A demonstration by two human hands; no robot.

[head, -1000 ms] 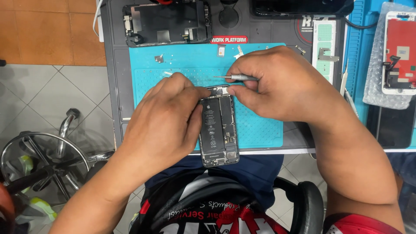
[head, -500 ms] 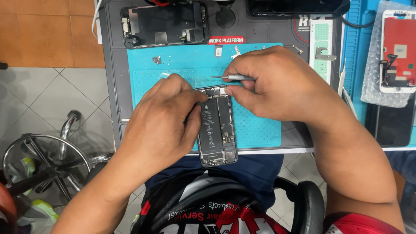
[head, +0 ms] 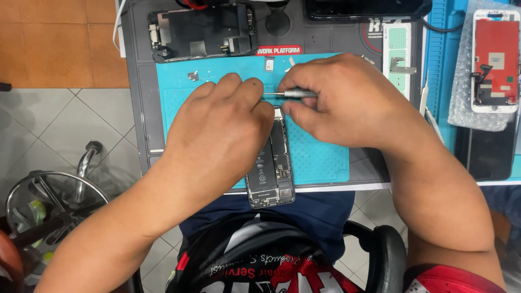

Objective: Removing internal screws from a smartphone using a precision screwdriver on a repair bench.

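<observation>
Left hand (head: 217,135) presses opened phone (head: 269,168) flat on teal mat (head: 320,157), fingers curled over upper half. Right hand (head: 347,100) pinches slim screwdriver (head: 290,94); tip probably at phone's top, hidden.

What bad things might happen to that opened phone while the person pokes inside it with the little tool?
The opened phone sticks out past the table edge over the lap, so it might tip off if the left hand lets go. The thin screwdriver in the right hand points toward the left fingers; a slip could jab them or scratch parts inside. Tiny loose metal bits lie on the blue mat and could be knocked away.
</observation>
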